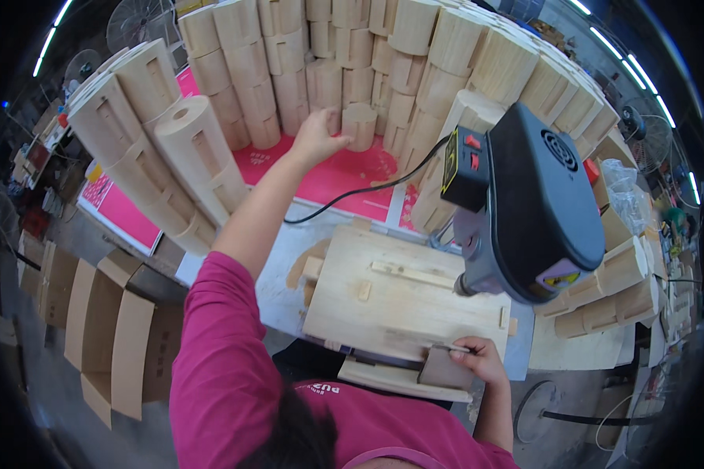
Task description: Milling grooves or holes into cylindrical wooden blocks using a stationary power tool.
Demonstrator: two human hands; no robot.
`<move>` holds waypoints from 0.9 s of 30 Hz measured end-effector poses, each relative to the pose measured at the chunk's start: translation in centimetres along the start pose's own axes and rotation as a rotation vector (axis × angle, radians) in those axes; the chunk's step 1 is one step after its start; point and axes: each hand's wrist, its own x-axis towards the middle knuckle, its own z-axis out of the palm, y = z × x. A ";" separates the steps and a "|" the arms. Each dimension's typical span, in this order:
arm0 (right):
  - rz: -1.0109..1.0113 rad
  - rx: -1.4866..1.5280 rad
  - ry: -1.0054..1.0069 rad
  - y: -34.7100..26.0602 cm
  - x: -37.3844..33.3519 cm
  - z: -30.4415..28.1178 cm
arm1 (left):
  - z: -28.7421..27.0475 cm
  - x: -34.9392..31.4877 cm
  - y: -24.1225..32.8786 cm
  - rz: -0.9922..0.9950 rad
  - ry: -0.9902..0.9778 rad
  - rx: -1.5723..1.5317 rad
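My left hand [318, 141] reaches out over the pink sheet. Its thumb and fingers are apart, right beside a short wooden cylinder [359, 127] at the foot of the stacks; whether it touches the wood I cannot tell. Near my body, my right hand [483, 361] is closed on the edge of a flat brown piece [444, 369], like a sanding sheet or pad, at the near edge of a wooden board [414, 305]. Small wooden strips [414, 275] are fixed on that board.
A black drill press head [544, 203] overhangs the board's right side, its black cable [360, 190] crossing the pink sheet [321, 176]. Tall stacks of wooden cylinders [281, 62] curve around the back. Further stacks [145, 129] lean at left, above open cardboard boxes [129, 344].
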 end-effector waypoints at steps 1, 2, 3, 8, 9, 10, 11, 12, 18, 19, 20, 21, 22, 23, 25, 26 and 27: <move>0.003 -0.012 -0.025 0.1 0.1 0.0 | 1.9 0.4 -2.0 0.006 0.008 -0.008; 0.039 0.007 -0.029 0.1 0.1 0.1 | 3.7 1.0 -3.8 -0.115 -0.037 -0.007; 0.035 0.002 -0.012 0.2 0.0 0.1 | 5.4 1.7 -5.0 -0.233 -0.086 -0.008; 0.103 0.090 0.043 -0.9 -0.3 1.2 | 11.3 3.9 -7.5 -0.413 -0.095 -0.028; 0.089 0.055 0.062 -1.0 -0.4 1.2 | 11.8 4.2 -7.7 -0.479 -0.073 -0.020; 0.077 0.000 0.082 1.1 -0.3 0.6 | 12.6 4.5 -8.1 -0.511 -0.023 -0.084; 0.076 0.002 0.093 1.1 -0.1 0.5 | 12.6 4.8 -7.8 -0.504 -0.029 -0.091; 0.060 -0.015 0.091 1.2 -0.1 0.5 | 12.1 4.9 -7.3 -0.512 -0.034 -0.129; 0.033 0.164 0.081 0.1 -0.2 1.1 | 9.6 1.5 -6.2 -0.306 -0.133 -0.280; 0.030 0.169 0.077 0.2 -0.2 0.9 | 7.7 0.3 -4.3 -0.295 -0.202 -0.308; 0.015 0.079 0.016 0.3 0.0 0.3 | 5.6 -1.0 -3.3 -0.299 -0.192 -0.296; -0.004 -0.004 -0.035 0.2 -0.1 0.2 | 3.7 -2.1 -2.4 -0.289 -0.207 -0.389; -0.005 0.030 -0.012 -0.8 -0.4 0.6 | 1.6 -3.3 -1.3 -0.278 -0.223 -0.481; -0.010 0.034 -0.013 -1.0 -0.4 0.6 | -0.7 -4.7 0.4 -0.295 -0.192 -0.534; -0.061 -0.011 -0.016 -0.2 -0.7 0.4 | -5.5 -7.4 3.9 -0.255 -0.155 -0.614; -0.078 -0.009 -0.040 -0.1 -0.8 0.3 | -7.8 -8.9 5.0 -0.258 -0.146 -0.685; -0.074 0.000 -0.042 -0.1 -1.1 0.6 | -9.4 -10.2 6.1 -0.262 -0.142 -0.758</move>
